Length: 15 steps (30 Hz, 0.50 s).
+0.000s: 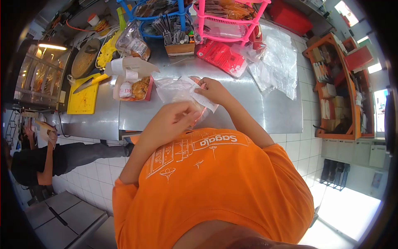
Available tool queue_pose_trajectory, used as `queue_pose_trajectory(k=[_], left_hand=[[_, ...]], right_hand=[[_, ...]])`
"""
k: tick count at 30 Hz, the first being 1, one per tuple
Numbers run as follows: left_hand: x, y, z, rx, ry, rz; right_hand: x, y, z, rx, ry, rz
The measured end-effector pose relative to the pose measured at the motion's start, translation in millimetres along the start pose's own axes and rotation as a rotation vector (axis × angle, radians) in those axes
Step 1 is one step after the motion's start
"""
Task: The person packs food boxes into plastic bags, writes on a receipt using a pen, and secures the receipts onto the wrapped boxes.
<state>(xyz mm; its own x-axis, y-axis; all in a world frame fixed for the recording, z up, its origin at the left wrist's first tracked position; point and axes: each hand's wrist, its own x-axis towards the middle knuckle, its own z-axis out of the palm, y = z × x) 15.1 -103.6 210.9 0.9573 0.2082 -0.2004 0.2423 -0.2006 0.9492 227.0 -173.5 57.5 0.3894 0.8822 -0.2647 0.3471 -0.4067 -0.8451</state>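
Observation:
My right hand (212, 92) is closed on a white paper slip (204, 99) that lies over a clear plastic bag (166, 90) on the steel table. My left hand (177, 119) is at the near side of the bag, its fingers apart and slightly blurred. Whether its fingertips touch the plastic, I cannot tell. Something reddish shows near the bag between my hands, too covered to make out. To the left stands an open carton (147, 92) with its lid up, holding a piece of fried chicken (141, 88) and a round white wrapped item (126, 89).
A knife (88, 84) lies across a yellow cutting board (83, 101) on the left. Blue and pink racks (226, 20) stand behind, near a red packet (222, 58) and plastic bags (277, 58). Another person (39, 162) works at far left.

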Motion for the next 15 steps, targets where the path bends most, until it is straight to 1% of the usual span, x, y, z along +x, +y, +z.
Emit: queue_pose_trajectory(k=[1, 3, 5, 6, 8, 9, 11, 12, 15], left_hand=[[14, -4, 9, 0.139, 0.108, 0.140], [56, -38, 23, 0.430, 0.327, 0.414], [84, -112, 41, 0.869, 0.558, 0.139], [91, -116, 44, 1.083, 0.666, -0.007], [91, -128, 49, 1.001, 0.609, -0.113], [88, -128, 52, 0.957, 0.574, -0.166], [84, -129, 55, 0.952, 0.602, -0.131], [82, -130, 57, 0.948, 0.618, -0.117], [85, -124, 59, 0.922, 0.643, -0.141]], right_hand=[[2, 6, 2, 0.016, 0.002, -0.030], [2, 7, 2, 0.008, 0.011, -0.053], [-6, 0, -1, -0.045, 0.029, -0.038], [-8, 1, -3, -0.024, 0.035, -0.034], [-14, 8, -4, 0.021, 0.052, -0.012], [-17, 13, -5, 0.037, 0.064, -0.057], [-23, 24, -6, 0.067, 0.085, -0.142], [-30, 17, -15, 0.118, 0.026, -0.103], [-27, 41, -54, -0.014, -0.023, -0.160]])
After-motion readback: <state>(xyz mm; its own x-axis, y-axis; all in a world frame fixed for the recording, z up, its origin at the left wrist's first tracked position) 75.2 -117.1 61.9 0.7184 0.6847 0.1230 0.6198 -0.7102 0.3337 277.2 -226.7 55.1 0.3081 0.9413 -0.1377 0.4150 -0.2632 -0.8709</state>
